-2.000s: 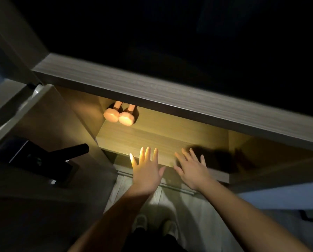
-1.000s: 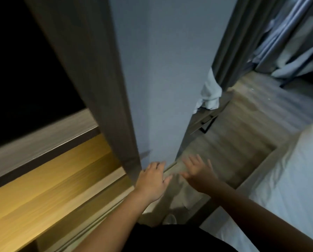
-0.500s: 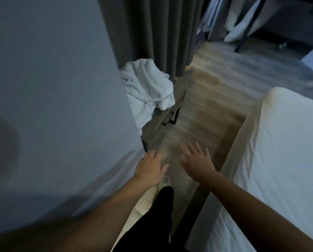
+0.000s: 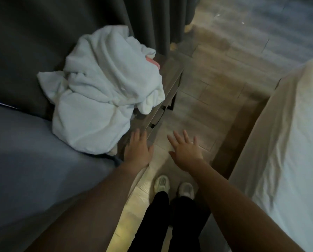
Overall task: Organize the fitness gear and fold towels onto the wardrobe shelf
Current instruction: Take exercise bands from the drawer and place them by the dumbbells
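Turning away from the lit wardrobe shelf where the two pink dumbbells sat, I now face the crumpled white towels (image 4: 101,91), heaped on the low table (image 4: 173,77) by the dark curtain (image 4: 152,19). My left hand (image 4: 137,151) hovers just beside the heap's near edge, my right hand (image 4: 185,151) over the floor (image 4: 215,88); both have their fingers spread and hold nothing. Something pink (image 4: 153,61) peeks out from under the cloth. I judge the towels come next: gather them, fold them, carry them back.

Towels (image 4: 101,91) heaped on side table (image 4: 172,77) (bed (image 4: 288,151) right).
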Available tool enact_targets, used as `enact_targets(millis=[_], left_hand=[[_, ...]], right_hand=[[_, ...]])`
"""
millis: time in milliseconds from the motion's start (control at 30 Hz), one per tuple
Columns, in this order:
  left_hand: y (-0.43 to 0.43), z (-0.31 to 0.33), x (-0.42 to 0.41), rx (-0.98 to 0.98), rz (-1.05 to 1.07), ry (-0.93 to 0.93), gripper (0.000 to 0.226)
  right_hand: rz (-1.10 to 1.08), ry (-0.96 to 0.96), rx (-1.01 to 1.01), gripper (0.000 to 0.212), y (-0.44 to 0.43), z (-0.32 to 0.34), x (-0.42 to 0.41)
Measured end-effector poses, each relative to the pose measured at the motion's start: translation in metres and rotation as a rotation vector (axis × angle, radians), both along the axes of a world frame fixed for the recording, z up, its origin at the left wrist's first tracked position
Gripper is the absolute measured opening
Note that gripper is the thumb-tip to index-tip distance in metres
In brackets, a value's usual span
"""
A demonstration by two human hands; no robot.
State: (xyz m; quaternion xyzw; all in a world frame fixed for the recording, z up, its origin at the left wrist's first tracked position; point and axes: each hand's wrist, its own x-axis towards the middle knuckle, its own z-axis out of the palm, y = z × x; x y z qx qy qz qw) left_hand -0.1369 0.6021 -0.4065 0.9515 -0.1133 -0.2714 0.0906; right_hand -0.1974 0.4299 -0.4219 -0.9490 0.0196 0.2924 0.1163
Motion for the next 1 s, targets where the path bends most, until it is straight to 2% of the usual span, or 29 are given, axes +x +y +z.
enact_targets(millis=[133, 267, 433, 600, 700, 1000], left_hand=[[0.003, -0.053, 0.015, 0.047, -0.029, -0.053, 0.077], [0.011, -0.093, 0.018, 0.112, -0.113, -0.313, 0.077], [0.017, -0.116, 0.014, 0.144, -0.136, -0.396, 0.084], [0.018, -0.115, 0.012, 0.124, -0.127, -0.429, 0.078], [0.017, -0.114, 0.013, 0.098, -0.121, -0.419, 0.075], [0.016, -0.108, 0.016, 0.086, -0.101, -0.386, 0.078]], right_hand=[[0.037, 0.0, 0.012, 0.065, -0.001, -0.054, 0.041], [0.088, -0.002, 0.0, 0.068, -0.006, -0.103, 0.076], [0.19, -0.028, 0.003, 0.07, -0.002, -0.128, 0.104], [0.203, 0.049, -0.027, 0.071, 0.008, -0.138, 0.112], [0.233, -0.006, -0.071, 0.071, 0.003, -0.139, 0.112], [0.228, 0.081, -0.078, 0.076, -0.003, -0.129, 0.115]])
